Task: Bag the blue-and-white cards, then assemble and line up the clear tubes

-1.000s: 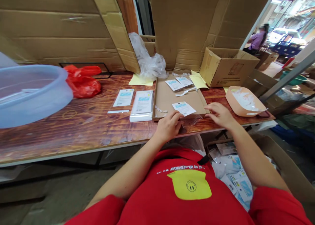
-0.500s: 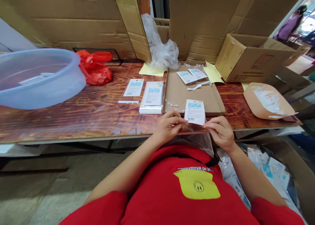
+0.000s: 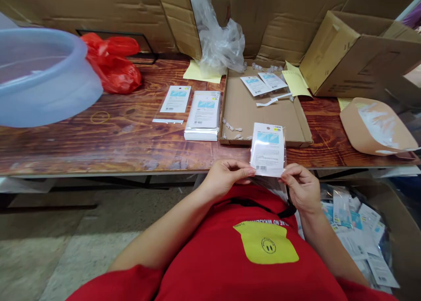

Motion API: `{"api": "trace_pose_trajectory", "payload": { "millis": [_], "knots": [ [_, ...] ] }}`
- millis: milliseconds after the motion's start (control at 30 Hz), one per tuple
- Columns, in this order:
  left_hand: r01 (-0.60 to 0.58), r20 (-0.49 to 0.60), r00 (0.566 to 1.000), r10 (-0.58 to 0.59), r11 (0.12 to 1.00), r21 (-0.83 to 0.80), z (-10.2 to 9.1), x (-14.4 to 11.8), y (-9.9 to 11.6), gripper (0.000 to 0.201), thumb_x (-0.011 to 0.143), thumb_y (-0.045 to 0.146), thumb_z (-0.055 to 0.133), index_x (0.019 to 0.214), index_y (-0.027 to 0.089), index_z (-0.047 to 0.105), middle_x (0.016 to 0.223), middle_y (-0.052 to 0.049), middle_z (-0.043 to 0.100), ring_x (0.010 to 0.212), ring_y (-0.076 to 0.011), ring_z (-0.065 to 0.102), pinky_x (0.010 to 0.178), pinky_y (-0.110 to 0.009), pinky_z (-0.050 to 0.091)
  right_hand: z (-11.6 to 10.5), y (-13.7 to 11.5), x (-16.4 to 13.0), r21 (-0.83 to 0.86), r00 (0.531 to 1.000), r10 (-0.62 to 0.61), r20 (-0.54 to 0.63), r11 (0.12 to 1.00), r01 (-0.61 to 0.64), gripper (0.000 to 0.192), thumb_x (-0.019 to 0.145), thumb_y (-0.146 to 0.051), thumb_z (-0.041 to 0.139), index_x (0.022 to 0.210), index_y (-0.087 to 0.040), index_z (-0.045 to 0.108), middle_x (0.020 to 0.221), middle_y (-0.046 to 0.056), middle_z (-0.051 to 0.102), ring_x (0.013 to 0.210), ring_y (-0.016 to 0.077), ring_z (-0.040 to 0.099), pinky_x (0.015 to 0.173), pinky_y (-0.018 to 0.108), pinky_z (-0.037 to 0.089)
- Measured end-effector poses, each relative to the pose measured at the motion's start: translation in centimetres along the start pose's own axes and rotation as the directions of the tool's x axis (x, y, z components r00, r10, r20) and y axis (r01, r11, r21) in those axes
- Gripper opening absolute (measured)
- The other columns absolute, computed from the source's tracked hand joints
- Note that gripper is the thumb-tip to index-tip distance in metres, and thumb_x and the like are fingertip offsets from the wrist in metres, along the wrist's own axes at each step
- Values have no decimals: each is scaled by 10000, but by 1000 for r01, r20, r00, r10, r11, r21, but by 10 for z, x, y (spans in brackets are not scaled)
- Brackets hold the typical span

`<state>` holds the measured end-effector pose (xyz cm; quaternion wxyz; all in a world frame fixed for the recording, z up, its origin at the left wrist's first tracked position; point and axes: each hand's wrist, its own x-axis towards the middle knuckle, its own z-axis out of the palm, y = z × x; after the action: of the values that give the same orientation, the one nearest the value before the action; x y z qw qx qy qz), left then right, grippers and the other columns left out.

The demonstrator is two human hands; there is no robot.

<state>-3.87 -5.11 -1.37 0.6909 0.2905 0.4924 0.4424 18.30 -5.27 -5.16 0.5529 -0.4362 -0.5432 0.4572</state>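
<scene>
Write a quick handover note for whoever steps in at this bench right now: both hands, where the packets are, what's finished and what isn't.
Left hand: pinches the lower left edge of the white printed card in its clear plastic sleeve.
Right hand: pinches the sleeve's lower right corner; the card stands upright above the wooden table's front edge.
Done, as it looks: a stack of sleeved cards and a single one left of the flat cardboard tray.
Left: two loose cards at the tray's far end. The sleeve in hand looks not yet sealed, though I cannot tell for sure.
</scene>
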Motion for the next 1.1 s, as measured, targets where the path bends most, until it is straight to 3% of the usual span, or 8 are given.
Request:
{"api": "trace_pose_trajectory", "payload": {
  "millis": [133, 267, 500, 633, 1100],
  "knots": [
    [53, -53, 997, -57, 996, -76, 4, 2, -7, 319, 488, 285, 970, 666, 132, 755, 705, -43, 753, 659, -126, 690, 701, -273, 622, 4, 0, -3, -9, 990, 37, -133, 999, -39, 267, 782, -417, 808, 709, -229, 633, 760, 19, 620, 646, 155, 578, 593, 316, 505],
    [49, -104, 993, -60, 993, -105, 10, 3, -13, 335, 465, 305, 975, 631, 134, 738, 707, -52, 758, 656, -130, 697, 729, -275, 615, 9, 2, -6, -87, 978, -52, -204, 996, 35, 198, 816, -346, 780, 731, -233, 641, 791, 25, 638, 716, 166, 602, 639, 319, 500],
    [6, -174, 984, -27, 992, -123, 16, 4, -13, 294, 506, 189, 907, 471, 150, 617, 611, -24, 716, 597, -87, 650, 631, -197, 535, 14, 3, -5, -124, 965, -107, -238, 989, 79, 180, 820, -314, 764, 724, -236, 633, 784, 22, 639, 733, 173, 606, 657, 329, 502],
    [30, -205, 977, -62, 988, -153, 19, 4, -9, 321, 543, 140, 856, 443, 160, 551, 586, -11, 692, 615, -95, 659, 658, -209, 541, 16, 2, -2, -99, 960, -126, -252, 990, 104, 171, 811, -291, 777, 718, -235, 645, 776, 15, 643, 717, 162, 602, 646, 317, 497],
    [-25, -212, 977, -24, 973, -228, 29, 5, -10, 334, 454, 240, 895, 462, 152, 573, 643, -25, 709, 644, -111, 666, 715, -247, 564, 17, 2, 6, -88, 951, -47, -305, 996, 21, 249, 775, -303, 793, 679, -195, 590, 732, -10, 617, 649, 129, 565, 614, 281, 462]
  ]
}}
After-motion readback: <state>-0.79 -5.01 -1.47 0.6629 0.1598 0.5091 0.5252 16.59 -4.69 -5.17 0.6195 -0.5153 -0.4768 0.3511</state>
